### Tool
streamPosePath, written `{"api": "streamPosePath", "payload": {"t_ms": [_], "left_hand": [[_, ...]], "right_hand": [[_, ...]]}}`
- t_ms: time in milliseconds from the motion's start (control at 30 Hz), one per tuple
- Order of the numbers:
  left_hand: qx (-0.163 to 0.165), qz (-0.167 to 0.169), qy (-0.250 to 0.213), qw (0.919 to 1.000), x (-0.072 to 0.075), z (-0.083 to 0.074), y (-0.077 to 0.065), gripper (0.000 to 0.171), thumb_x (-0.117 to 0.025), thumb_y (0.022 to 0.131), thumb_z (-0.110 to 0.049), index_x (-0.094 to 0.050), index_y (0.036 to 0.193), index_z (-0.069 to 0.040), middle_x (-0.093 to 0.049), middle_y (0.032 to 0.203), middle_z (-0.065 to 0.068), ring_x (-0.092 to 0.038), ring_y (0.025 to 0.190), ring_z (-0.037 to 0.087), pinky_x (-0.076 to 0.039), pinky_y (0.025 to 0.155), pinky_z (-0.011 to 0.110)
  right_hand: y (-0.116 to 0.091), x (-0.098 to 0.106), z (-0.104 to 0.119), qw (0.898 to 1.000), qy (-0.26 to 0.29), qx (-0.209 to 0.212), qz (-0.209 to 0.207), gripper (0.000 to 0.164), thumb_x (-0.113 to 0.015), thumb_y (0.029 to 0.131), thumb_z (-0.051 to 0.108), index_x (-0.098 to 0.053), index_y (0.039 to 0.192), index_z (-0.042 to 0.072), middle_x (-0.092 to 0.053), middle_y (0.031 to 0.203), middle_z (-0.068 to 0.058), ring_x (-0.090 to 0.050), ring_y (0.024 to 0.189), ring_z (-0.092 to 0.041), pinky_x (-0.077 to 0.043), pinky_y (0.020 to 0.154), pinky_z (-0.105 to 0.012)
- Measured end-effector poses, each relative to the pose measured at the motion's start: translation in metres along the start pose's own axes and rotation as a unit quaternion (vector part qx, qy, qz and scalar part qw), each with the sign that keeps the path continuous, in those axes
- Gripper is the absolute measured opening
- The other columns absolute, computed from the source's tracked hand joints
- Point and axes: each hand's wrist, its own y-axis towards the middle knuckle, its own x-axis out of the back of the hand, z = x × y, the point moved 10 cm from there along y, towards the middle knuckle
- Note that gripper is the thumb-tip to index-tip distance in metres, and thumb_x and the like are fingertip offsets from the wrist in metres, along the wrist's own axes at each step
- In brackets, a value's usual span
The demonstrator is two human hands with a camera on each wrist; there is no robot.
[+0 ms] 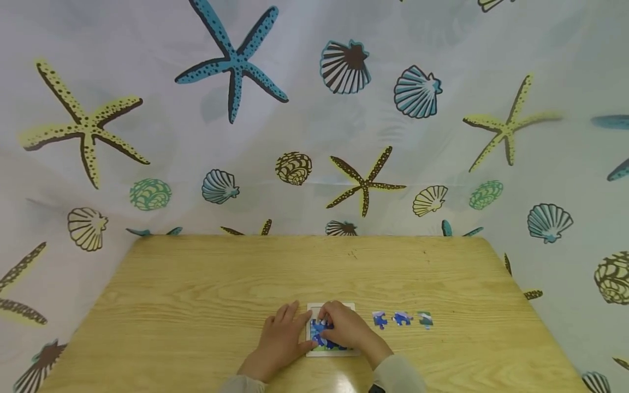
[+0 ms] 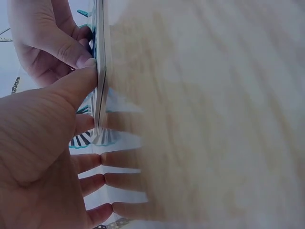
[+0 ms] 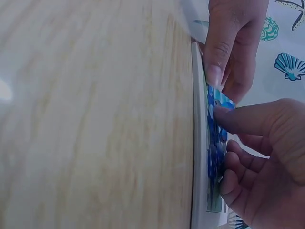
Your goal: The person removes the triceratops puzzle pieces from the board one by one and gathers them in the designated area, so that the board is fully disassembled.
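Observation:
A small jigsaw puzzle [image 1: 318,339] with blue pieces lies in a white frame [image 1: 334,353] on the table. My left hand [image 1: 280,341] rests at the frame's left side, fingers spread on the tabletop, its thumb pressing the lower left of the puzzle. Over the puzzle, my right hand [image 1: 346,326] pinches a blue puzzle piece [image 3: 224,135] between thumb and curled fingers. That piece stands a little proud of the board in the right wrist view, and the fingers partly hide it. The right hand covers the puzzle's upper right part.
Three loose puzzle pieces lie in a row right of the frame: a blue one [image 1: 380,319], a blue and purple one [image 1: 402,318] and a greyish green one [image 1: 425,319]. A wooden table [image 1: 206,284] stands against a curtain [image 1: 295,125] printed with starfish and shells.

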Motion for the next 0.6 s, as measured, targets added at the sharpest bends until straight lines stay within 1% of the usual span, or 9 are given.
{"api": "streamPosePath", "payload": {"t_ms": [100,133,233,333,433,500,533,600], "left_hand": [[0.002,0.001,-0.006,1.0000,-0.001,0.000,-0.001,0.066,-0.070,0.080,-0.048,-0.055,0.133,-0.012,-0.041,0.140,0.020,-0.037,0.127,0.042,-0.036,0.093,0.060],[0.003,0.004,-0.007,1.0000,-0.001,0.000,-0.001,0.066,-0.070,0.080,-0.048,-0.054,0.133,-0.012,-0.040,0.140,0.020,-0.037,0.127,0.042,-0.036,0.093,0.060],[0.007,0.010,-0.013,0.9998,-0.005,0.001,-0.001,0.066,-0.068,0.081,-0.049,-0.053,0.135,-0.013,-0.038,0.143,0.020,-0.035,0.129,0.042,-0.034,0.095,0.061],[0.014,0.017,-0.013,0.9997,-0.007,0.004,-0.001,0.067,-0.067,0.082,-0.050,-0.051,0.136,-0.015,-0.036,0.145,0.019,-0.033,0.131,0.041,-0.033,0.097,0.060],[0.019,0.020,-0.013,0.9995,-0.008,0.005,-0.001,0.066,-0.067,0.082,-0.049,-0.052,0.136,-0.015,-0.036,0.145,0.019,-0.033,0.131,0.041,-0.032,0.097,0.060],[0.022,0.023,-0.014,0.9994,-0.008,0.006,-0.001,0.066,-0.067,0.082,-0.049,-0.052,0.136,-0.015,-0.036,0.145,0.019,-0.033,0.131,0.041,-0.032,0.097,0.060],[0.022,0.024,-0.016,0.9993,-0.008,0.005,0.000,0.066,-0.067,0.082,-0.049,-0.051,0.136,-0.015,-0.036,0.145,0.019,-0.033,0.131,0.041,-0.032,0.097,0.061],[0.023,0.022,-0.014,0.9994,-0.008,0.006,0.002,0.067,-0.067,0.082,-0.050,-0.051,0.136,-0.015,-0.036,0.145,0.019,-0.033,0.131,0.041,-0.032,0.098,0.061]], "right_hand": [[-0.002,0.000,-0.004,1.000,0.004,-0.022,-0.014,0.022,-0.072,0.082,0.012,-0.055,0.094,0.015,-0.050,0.089,0.005,-0.049,0.080,-0.009,-0.045,0.071,-0.026],[-0.002,0.000,-0.006,0.999,0.017,-0.028,-0.024,0.020,-0.071,0.083,0.011,-0.055,0.093,0.015,-0.051,0.089,0.005,-0.049,0.079,-0.009,-0.045,0.070,-0.026],[-0.005,0.002,-0.014,0.995,0.074,-0.041,-0.060,0.011,-0.067,0.085,0.008,-0.058,0.088,0.013,-0.054,0.083,0.006,-0.049,0.073,-0.006,-0.045,0.066,-0.024],[-0.007,0.005,-0.017,0.985,0.145,-0.045,-0.082,0.005,-0.064,0.088,0.007,-0.060,0.087,0.009,-0.056,0.078,0.005,-0.048,0.068,-0.005,-0.043,0.062,-0.020],[-0.013,0.013,-0.020,0.972,0.215,-0.053,-0.079,0.005,-0.063,0.090,0.011,-0.061,0.089,0.006,-0.057,0.079,0.003,-0.049,0.068,-0.007,-0.044,0.061,-0.019],[-0.020,0.025,-0.026,0.967,0.238,-0.057,-0.076,0.008,-0.063,0.091,0.012,-0.062,0.091,0.004,-0.059,0.081,0.000,-0.051,0.070,-0.009,-0.045,0.061,-0.020],[-0.025,0.033,-0.030,0.966,0.239,-0.062,-0.071,0.009,-0.063,0.091,0.012,-0.063,0.091,0.003,-0.059,0.081,-0.001,-0.052,0.070,-0.011,-0.045,0.061,-0.021],[-0.038,0.047,-0.043,0.972,0.216,-0.072,-0.060,0.008,-0.063,0.090,0.011,-0.063,0.089,0.003,-0.059,0.080,-0.001,-0.052,0.071,-0.012,-0.045,0.060,-0.022]]}}
